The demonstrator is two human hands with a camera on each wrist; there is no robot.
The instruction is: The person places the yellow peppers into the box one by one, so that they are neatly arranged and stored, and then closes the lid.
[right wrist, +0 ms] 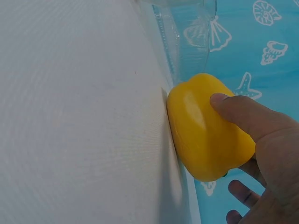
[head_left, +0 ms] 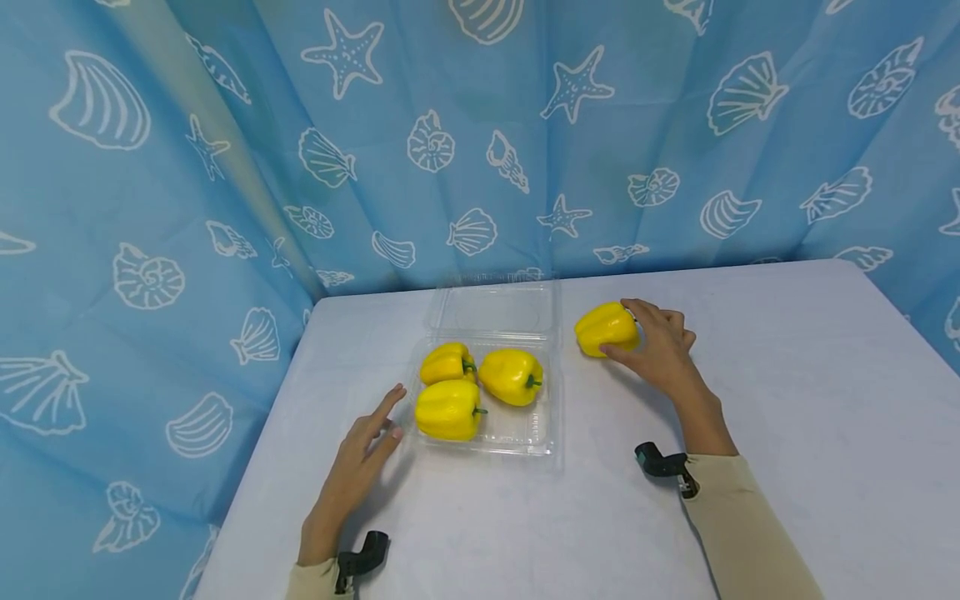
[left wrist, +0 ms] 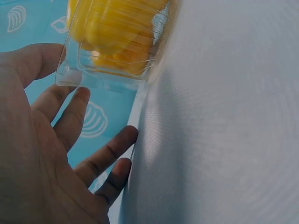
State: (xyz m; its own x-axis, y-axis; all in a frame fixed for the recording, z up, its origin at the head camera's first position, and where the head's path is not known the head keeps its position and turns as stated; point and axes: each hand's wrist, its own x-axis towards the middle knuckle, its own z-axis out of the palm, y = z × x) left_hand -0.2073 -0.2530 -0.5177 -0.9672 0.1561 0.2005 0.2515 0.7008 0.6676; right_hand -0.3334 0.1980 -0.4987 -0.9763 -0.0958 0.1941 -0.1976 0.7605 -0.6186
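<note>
Head view, from the left: the left hand [head_left: 358,461] is spread with fingers loosely extended, holding nothing, just beside the clear plastic container [head_left: 519,432]; whether it touches the wall I cannot tell. Open on the bench [head_left: 817,367], the container has its lid [head_left: 491,310] laid back on the far side. Three yellow peppers lie on their sides in its base: an upper pepper [head_left: 442,364] and a lower pepper [head_left: 446,411] along the left, and a middle pepper [head_left: 508,375] to their right. Bare base shows at the near right corner. Right of the container, outside it, is the fourth pepper [head_left: 602,328], pinched between thumb and forefinger of the right hand [head_left: 662,350]. It sits at or barely above the bench.

The step in hand looks like taking hold of this loose pepper. Bringing it in with the others would call for a lift over the right wall and a lowering into that bare corner.
</note>
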